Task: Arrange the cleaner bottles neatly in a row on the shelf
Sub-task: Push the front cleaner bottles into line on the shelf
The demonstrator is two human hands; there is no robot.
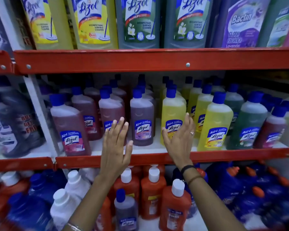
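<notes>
Left hand (114,147), right hand (178,139): grip spread, empty, before Lizol bottles (141,120) on shelf (240,155).

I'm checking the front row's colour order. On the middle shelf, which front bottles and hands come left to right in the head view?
Pink bottle → left hand → purple bottle → right hand → yellow bottle → green bottle → red bottle.

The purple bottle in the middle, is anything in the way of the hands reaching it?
Nothing visible. The purple bottle stands at the front of the middle shelf, with the left hand and right hand open on either side of it, and no other bottle in front.
</notes>
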